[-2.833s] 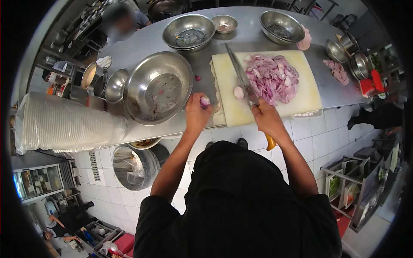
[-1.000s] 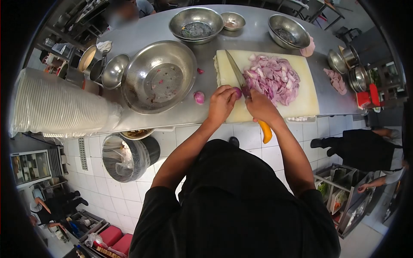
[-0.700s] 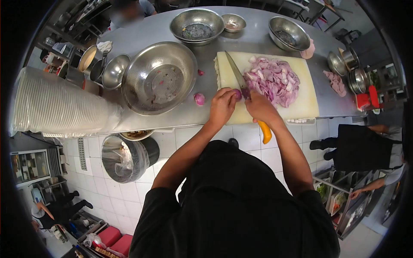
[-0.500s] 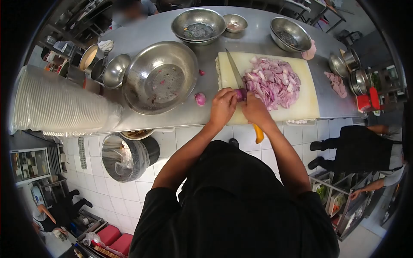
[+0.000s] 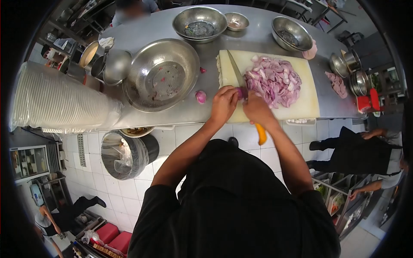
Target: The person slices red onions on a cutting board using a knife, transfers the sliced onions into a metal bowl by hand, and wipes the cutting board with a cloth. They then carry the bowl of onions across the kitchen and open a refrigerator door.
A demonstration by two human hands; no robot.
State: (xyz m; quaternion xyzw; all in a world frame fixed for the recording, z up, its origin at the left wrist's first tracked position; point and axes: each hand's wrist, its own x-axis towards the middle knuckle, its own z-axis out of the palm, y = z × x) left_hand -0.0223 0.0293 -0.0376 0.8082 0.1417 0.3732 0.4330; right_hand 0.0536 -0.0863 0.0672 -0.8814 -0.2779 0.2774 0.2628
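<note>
In my right hand (image 5: 258, 109) is a knife (image 5: 235, 68), its orange handle sticking out toward me and its blade pointing away across the cutting board (image 5: 301, 105). My left hand (image 5: 224, 103) is closed on a piece of red onion (image 5: 239, 92), pressed against the board at the left of the blade. A heap of sliced red onion (image 5: 275, 81) lies just right of the knife. One peeled red onion (image 5: 201, 96) rests on the metal table, left of my left hand.
A wide metal bowl (image 5: 161, 77) stands left of the board. Further back are stacked bowls (image 5: 200, 23), a small bowl (image 5: 236, 21) and another bowl (image 5: 292, 33). Stacked plastic containers (image 5: 60, 99) fill the left end. A lined bin (image 5: 122, 157) stands below. Other people are at both sides.
My right hand and the knife handle have shifted slightly right and toward me. My left hand stays on the onion. The small bowl at the left looks turned; people at the sides moved.
</note>
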